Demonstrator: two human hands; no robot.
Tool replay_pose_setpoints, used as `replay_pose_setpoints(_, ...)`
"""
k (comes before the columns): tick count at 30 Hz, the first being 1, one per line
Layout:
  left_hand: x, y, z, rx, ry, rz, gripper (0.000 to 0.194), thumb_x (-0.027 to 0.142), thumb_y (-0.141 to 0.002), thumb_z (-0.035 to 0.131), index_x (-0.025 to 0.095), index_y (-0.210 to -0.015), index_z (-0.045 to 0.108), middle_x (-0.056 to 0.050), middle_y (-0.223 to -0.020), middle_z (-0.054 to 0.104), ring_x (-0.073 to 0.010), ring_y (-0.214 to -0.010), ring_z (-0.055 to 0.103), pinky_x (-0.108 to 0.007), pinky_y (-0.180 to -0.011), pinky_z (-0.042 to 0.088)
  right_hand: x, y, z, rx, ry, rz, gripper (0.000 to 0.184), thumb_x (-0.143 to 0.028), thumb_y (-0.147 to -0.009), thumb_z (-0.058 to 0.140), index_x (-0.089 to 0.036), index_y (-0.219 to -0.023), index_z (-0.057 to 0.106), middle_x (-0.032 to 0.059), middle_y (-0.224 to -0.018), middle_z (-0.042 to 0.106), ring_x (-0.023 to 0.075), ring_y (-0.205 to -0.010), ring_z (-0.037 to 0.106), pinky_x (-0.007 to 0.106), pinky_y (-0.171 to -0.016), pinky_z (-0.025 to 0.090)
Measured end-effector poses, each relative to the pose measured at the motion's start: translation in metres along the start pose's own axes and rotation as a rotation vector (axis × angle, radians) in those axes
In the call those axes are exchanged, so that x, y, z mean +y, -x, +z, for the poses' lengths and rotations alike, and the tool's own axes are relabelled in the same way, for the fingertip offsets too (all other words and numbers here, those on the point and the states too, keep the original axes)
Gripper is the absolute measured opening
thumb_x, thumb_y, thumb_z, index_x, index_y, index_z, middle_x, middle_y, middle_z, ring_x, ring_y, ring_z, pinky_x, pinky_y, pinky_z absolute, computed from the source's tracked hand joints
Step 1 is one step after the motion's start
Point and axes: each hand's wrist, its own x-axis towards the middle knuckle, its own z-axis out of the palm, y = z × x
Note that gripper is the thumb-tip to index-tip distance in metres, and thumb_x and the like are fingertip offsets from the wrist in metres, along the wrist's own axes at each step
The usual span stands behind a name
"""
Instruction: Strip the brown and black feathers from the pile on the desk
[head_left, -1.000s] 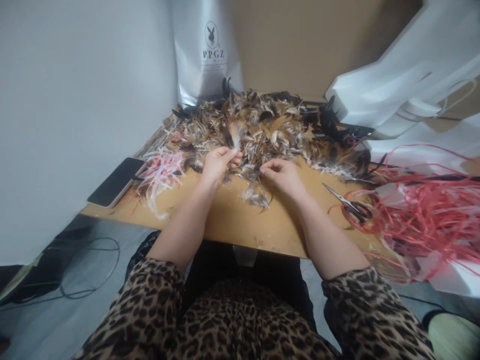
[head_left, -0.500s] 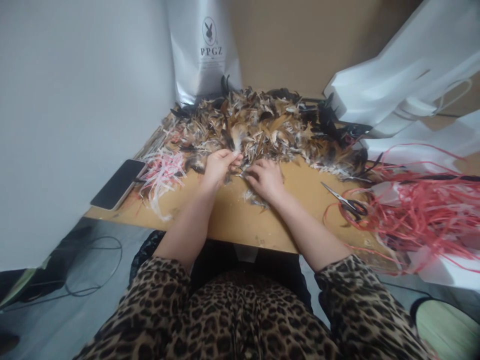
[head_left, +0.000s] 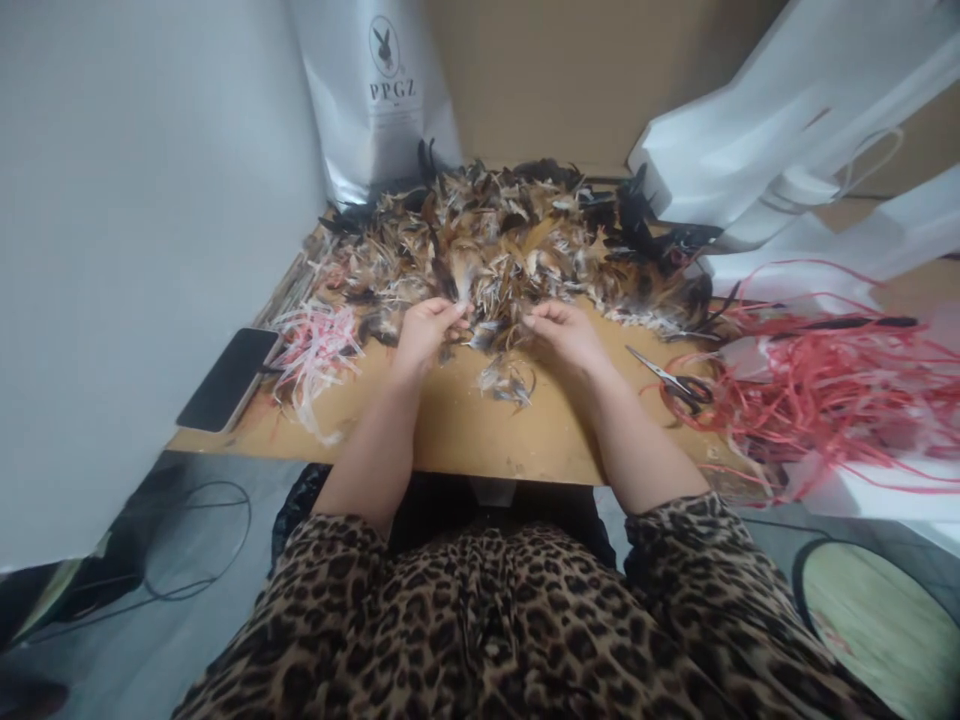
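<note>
1. Table (head_left: 540, 445): tan top, marked near its front edge; the work lies on it, in front of the seated person.
2. Feather pile (head_left: 532, 235): brown, black and white, spread across the back half of the table, directly beyond both hands.
3. Red strips (head_left: 817, 400): tangled heap at the right end of the table.
4. Silver bag (head_left: 386, 140): upright behind the left part of the feather pile, printed "PPGZ" under a rabbit emblem.
5. Pink-and-white strips (head_left: 315, 345): loose bunch on the table, left of the left hand.
6. Phone (head_left: 229, 380): dark screen facing up, at the table's left edge, beside that bunch.
7. Right hand (head_left: 568, 338): at the front of the feather pile, fingers curled, thumb close to the index fingertip; whether anything is pinched there cannot be told.
8. Left hand (head_left: 427, 335): at the front of the feather pile, apart from the right hand; thumb and fingers closed on the base of a pale feather tuft.
9. Scissors (head_left: 667, 376): dark handles, lying on the table between the right forearm and the red strips.
10. Loose feathers (head_left: 510, 382): grey and white, on the table between the forearms.
11. Pale feather tuft (head_left: 463, 283): points away from the person, against the feather pile.
</note>
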Motion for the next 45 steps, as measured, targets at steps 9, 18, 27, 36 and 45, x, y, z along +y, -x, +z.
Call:
replay_pose_setpoints(9, -0.001, 0.006, 0.007, -0.179, 0.103, -0.203, 0.022, 0.024, -0.066, 0.077, 0.010, -0.068, 0.060, -0.009, -0.089, 0.073, -0.0048, -0.059, 0.062, -0.013, -0.050, 0.043, -0.010, -0.001, -0.002, -0.038, -0.359, 0.166, 0.042, -0.040, -0.050, 0.084, -0.017, -0.074, 0.058, -0.0022, -0.063, 0.065, 0.0044, -0.046, 0.045, 0.017, -0.041, 0.030)
replay_pose_setpoints(18, -0.004, 0.008, 0.010, -0.283, 0.136, -0.254, 0.020, 0.022, -0.069, 0.075, 0.011, -0.069, 0.059, -0.011, -0.095, 0.073, -0.0053, -0.062, 0.063, -0.014, -0.051, 0.043, -0.005, 0.002, 0.005, -0.011, -0.280, 0.133, 0.039, -0.043, -0.052, 0.083, -0.017, -0.070, 0.060, -0.0015, -0.062, 0.066, 0.0043, -0.045, 0.046, 0.018, -0.040, 0.030)
replay_pose_setpoints(27, 0.001, 0.007, 0.007, -0.238, 0.172, -0.241, 0.019, 0.020, -0.071, 0.073, 0.011, -0.069, 0.056, -0.008, -0.091, 0.073, -0.0058, -0.061, 0.064, -0.015, -0.051, 0.044, -0.004, 0.004, 0.006, -0.108, -0.223, 0.124, 0.039, -0.050, -0.057, 0.079, -0.017, -0.070, 0.064, -0.0003, -0.057, 0.065, 0.0057, -0.042, 0.044, 0.019, -0.040, 0.028)
replay_pose_setpoints(36, 0.005, 0.005, 0.003, -0.162, 0.194, -0.201, 0.017, 0.019, -0.073, 0.072, 0.012, -0.071, 0.056, -0.006, -0.089, 0.073, -0.0043, -0.059, 0.062, -0.014, -0.052, 0.045, -0.003, 0.007, -0.001, -0.154, 0.082, 0.112, 0.043, -0.059, -0.066, 0.070, -0.016, -0.060, 0.064, -0.0042, -0.041, 0.049, 0.0050, -0.035, 0.033, 0.022, -0.038, 0.021)
replay_pose_setpoints(45, 0.005, 0.002, -0.001, -0.117, 0.218, -0.136, 0.017, 0.020, -0.071, 0.073, 0.012, -0.071, 0.057, -0.005, -0.084, 0.072, -0.0044, -0.059, 0.062, -0.013, -0.050, 0.044, 0.004, 0.002, 0.025, -0.202, 0.625, -0.193, 0.014, -0.030, -0.075, 0.062, -0.018, -0.077, 0.069, 0.0012, -0.071, 0.067, 0.0117, -0.063, 0.056, 0.025, -0.063, 0.040)
